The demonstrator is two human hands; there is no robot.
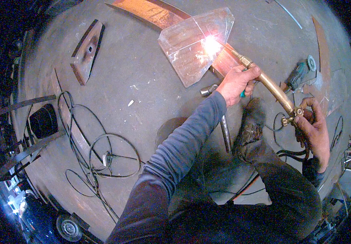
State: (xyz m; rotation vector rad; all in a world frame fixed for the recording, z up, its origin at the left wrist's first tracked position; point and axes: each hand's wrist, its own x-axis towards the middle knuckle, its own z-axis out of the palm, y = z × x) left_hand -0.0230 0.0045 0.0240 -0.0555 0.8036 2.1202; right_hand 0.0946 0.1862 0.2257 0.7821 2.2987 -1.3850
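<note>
Head view. The torch is held at a slant above the floor, tip toward the steel plate. A bright glare at the plate's right-hand part hides the exact point of contact. The plate lies across a rusty beam, which shows on both sides of it.

Hand positions. The left hand is closed on the front of the tube, just behind the brass nut, thumb along the top and fingers curled beneath. A small green item shows under this hand; whether it is gripped cannot be told. The right hand is wrapped around the rear end, thumb and forefinger at the valve knobs.

Handling, torch. Judged rigid and moderately heavy, with a rear pull from the black hoses. The textured tube should resist slipping. Hold the tube and the valve end only; treat the nozzle and nut as hot.

Handling, plate and beam. Both are judged heavy, stiff and not fragile, with hard edges. Metal near the glare should be taken as too hot to touch. If a hold is needed, the plate's far left corner is the better place, with gloves; both hands are bare.

Nearby. A hammer stands beside the left forearm; a grinder lies to the right.
</note>
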